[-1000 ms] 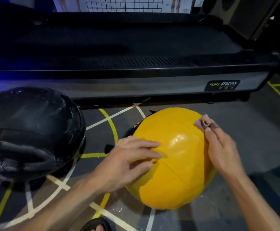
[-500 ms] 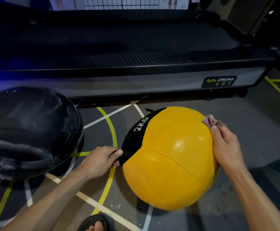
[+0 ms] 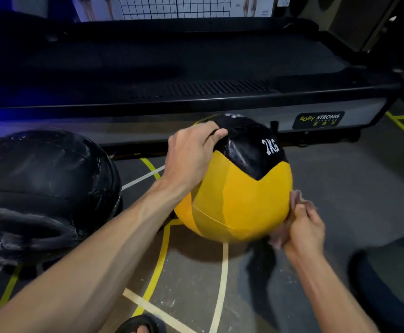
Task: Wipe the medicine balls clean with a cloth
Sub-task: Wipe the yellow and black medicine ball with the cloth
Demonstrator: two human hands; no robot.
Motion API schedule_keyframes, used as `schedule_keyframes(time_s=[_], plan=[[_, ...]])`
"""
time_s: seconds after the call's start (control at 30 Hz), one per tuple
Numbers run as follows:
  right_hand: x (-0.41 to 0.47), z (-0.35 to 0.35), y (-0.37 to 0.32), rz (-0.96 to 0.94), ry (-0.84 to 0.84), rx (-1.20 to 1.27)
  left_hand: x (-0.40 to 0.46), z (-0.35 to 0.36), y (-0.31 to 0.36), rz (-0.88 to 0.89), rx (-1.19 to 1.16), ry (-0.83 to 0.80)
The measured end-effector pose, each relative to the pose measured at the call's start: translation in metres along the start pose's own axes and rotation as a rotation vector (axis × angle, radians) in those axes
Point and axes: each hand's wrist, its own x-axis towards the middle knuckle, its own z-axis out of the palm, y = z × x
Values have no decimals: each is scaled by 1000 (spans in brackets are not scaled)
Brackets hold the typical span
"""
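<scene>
You have rolled the yellow medicine ball (image 3: 239, 200) over on the floor (image 3: 340, 188), so its black 2KG panel (image 3: 251, 152), a second ago at the left, now faces up. Your left hand (image 3: 191, 152) has moved on top, its grip curled on that panel, while your right hand (image 3: 304, 227) pinches the cloth (image 3: 296, 197) against the ball's lower right. That suggests a fresh patch is ready for wiping; the black medicine ball (image 3: 44, 193) waits nearby.

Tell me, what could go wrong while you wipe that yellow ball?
The round yellow and black medicine ball is steadied only by the left hand gripping its top, so it might roll toward the big black medicine ball. The small pinkish cloth in the right hand is bunched and could slip out.
</scene>
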Motion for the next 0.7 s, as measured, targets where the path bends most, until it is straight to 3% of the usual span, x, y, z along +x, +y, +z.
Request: schedule_keyframes(time_s=[0.13, 0.33, 0.57, 0.7], plan=[[-2, 40, 2, 62, -85, 132, -6, 5, -27, -44, -142, -6], [-26, 70, 15, 84, -288, 85, -20, -7, -80, -286, -45, -92], [-36, 71, 12, 22, -276, -137, -41, -33, -78, -407, -59, -315], [-44, 74, 0, -16, -258, -142, -51, -42, -79, -459, -35, -344]])
